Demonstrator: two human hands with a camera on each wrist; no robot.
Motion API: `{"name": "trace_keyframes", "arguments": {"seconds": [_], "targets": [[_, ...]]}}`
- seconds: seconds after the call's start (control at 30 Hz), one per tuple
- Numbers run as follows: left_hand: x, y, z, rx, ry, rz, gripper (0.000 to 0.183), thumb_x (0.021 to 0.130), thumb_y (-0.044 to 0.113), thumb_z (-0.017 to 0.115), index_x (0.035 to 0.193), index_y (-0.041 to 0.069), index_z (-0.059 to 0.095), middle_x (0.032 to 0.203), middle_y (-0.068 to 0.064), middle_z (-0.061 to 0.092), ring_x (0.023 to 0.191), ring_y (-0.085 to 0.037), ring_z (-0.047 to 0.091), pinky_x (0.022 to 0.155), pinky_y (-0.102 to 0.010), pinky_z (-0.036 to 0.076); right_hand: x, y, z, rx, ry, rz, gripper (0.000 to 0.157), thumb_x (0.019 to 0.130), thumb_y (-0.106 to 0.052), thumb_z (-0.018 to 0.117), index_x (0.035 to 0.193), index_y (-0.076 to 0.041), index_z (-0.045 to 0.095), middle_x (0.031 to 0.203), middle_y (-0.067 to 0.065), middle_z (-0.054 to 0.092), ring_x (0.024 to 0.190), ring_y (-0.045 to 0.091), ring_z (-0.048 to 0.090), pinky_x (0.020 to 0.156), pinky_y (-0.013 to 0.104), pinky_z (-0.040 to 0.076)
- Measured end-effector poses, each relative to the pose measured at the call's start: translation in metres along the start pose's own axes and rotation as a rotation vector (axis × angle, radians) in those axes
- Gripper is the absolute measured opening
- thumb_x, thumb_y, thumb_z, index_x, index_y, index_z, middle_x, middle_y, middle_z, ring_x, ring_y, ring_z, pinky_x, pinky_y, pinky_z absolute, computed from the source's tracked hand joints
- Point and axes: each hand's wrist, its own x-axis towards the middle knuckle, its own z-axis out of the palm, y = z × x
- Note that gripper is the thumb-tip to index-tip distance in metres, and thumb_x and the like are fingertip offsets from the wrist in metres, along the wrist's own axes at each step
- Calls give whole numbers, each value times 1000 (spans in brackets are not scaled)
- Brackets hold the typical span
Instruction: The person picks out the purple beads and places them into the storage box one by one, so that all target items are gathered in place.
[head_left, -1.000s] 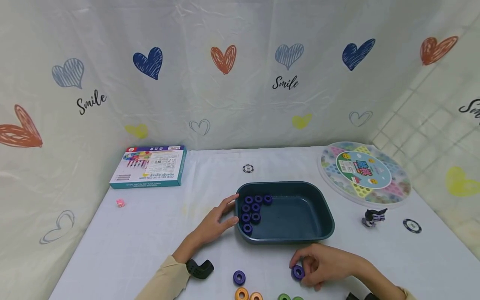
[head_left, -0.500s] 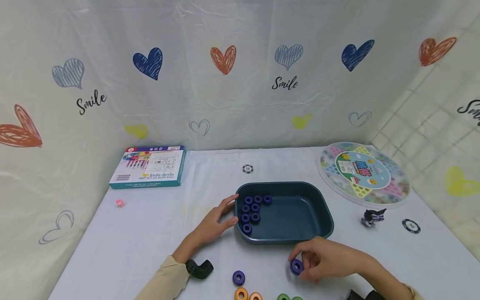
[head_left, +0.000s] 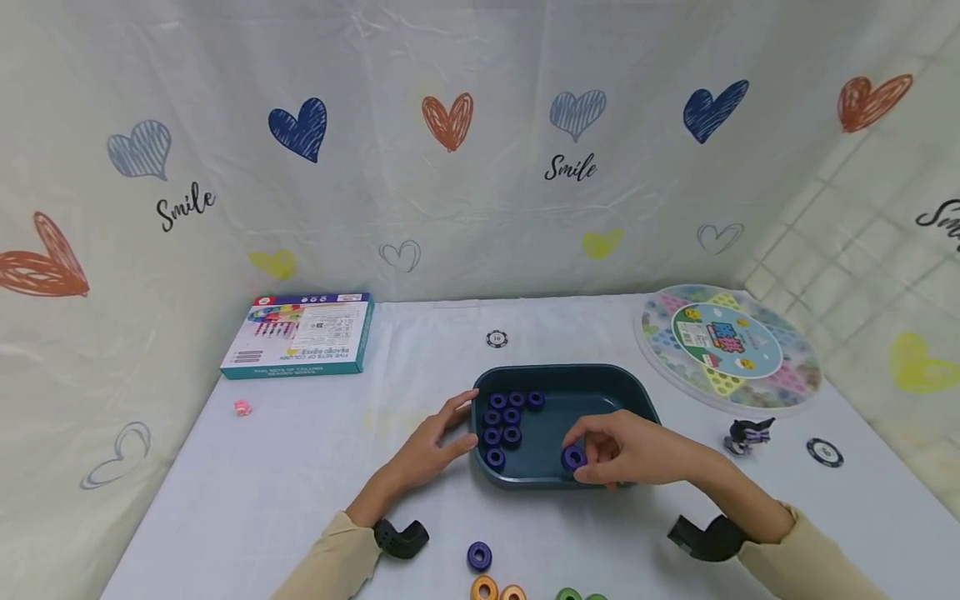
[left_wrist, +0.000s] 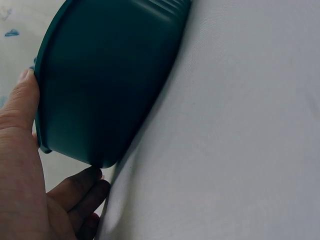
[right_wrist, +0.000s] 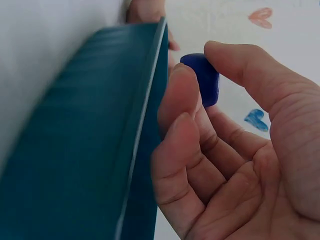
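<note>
My right hand (head_left: 637, 450) pinches a purple ring bead (head_left: 567, 464) between thumb and finger, over the near rim of the dark teal tray (head_left: 585, 417). In the right wrist view the purple bead (right_wrist: 205, 82) is seen edge-on beside the tray wall (right_wrist: 90, 125). My left hand (head_left: 431, 446) touches the tray's left end, thumb and index finger spread along the rim. The left wrist view shows its thumb at the rim and other fingertips low by the wall. Several purple beads (head_left: 512, 416) lie in the tray's left part. One more purple bead (head_left: 479, 557) lies on the table in front.
Orange beads (head_left: 484, 588) and green beads (head_left: 569, 594) sit at the bottom edge. A flat box (head_left: 300, 335) lies back left, a round game board (head_left: 727, 342) back right. A small black figure (head_left: 747, 433), poker chips (head_left: 825, 452) and a pink trinket (head_left: 242, 407) are about.
My right hand has lifted the purple bead off the table and carried it forward, slightly left, to over the tray's near rim. The left hand keeps its place at the tray's end.
</note>
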Motion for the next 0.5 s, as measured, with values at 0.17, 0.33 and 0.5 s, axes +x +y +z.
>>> {"name": "trace_keyframes", "arguments": {"seconds": [0.17, 0.33, 0.5], "targets": [[0, 1, 0, -6, -1, -2, 60, 91, 34, 52, 142, 31, 20, 138, 0, 39, 127, -14, 34, 102, -48, 25, 15, 2, -10, -47, 26, 19, 28, 84, -27, 64, 108, -14, 56, 71, 0, 58, 53, 23, 58, 51, 30, 49], [0, 2, -1, -9, -3, -11, 60, 91, 33, 52, 142, 32, 20, 138, 0, 38, 128, -13, 33, 103, -47, 23, 33, 8, -19, -130, 49, 52, 30, 84, -28, 63, 108, -13, 55, 69, -2, 58, 54, 25, 59, 50, 29, 48], [0, 2, 0, -5, 1, 3, 60, 91, 35, 51, 142, 30, 20, 138, -2, 39, 127, -15, 34, 102, -48, 25, 51, 9, -26, -196, 40, 98, 34, 84, -30, 64, 108, -8, 55, 68, 2, 60, 55, 26, 60, 51, 28, 47]]}}
